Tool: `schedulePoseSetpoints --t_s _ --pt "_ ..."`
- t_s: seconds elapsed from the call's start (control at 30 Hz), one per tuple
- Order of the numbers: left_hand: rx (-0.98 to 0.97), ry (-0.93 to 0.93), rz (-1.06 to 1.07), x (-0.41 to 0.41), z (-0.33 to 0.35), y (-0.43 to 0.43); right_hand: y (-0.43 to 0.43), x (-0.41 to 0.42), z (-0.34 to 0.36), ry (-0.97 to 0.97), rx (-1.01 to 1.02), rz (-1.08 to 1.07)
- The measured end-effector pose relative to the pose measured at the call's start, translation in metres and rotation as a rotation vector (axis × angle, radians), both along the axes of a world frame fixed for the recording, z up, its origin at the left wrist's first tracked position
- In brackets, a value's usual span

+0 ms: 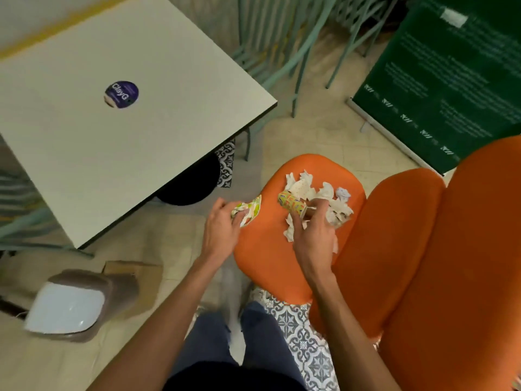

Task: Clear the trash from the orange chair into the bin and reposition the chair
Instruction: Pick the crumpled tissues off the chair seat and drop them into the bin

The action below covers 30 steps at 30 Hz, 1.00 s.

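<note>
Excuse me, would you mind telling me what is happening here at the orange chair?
A person is clearing trash off the orange chair. The left hand holds a crumpled printed wrapper at the seat's edge, and the right hand grips a small printed carton. Crumpled tissues lie on the seat. The bin stands on the floor to the left.

**Litter on the orange chair (270, 258)**

The left hand (222, 230) grips a printed wrapper (251, 208) at the seat's left edge; the right hand (313, 235) holds a small printed carton (291, 204) among crumpled napkins (327, 193) on the seat; a grey bin (118, 289) with a white liner sits on the floor near left, by the table (169, 131).
</note>
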<state>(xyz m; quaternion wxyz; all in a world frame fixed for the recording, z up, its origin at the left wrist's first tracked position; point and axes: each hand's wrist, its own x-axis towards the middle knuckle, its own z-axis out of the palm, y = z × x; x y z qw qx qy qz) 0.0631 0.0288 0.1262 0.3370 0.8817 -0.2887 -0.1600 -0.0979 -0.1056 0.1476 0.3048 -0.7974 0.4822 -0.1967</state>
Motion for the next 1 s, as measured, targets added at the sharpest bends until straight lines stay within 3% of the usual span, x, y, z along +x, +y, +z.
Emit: schedulePoseSetpoints --t_s 0.17,0.43,0.73,1.0 --pt "-0.001 0.053 0.193 0.015 0.016 0.092 0.051 0.042 0.021 -0.06 0.02 0.164" --pt "-0.164 0.186 0.622 0.007 0.04 0.255 0.187 0.092 0.029 -0.065 0.102 0.433" --pt "-0.11 0.083 0.821 -0.018 0.026 0.43 0.342 0.128 0.016 0.008 0.103 0.772" --pt "-0.072 0.092 1.04 -0.027 0.002 0.517 0.412 0.166 -0.015 0.173 0.113 1.016"
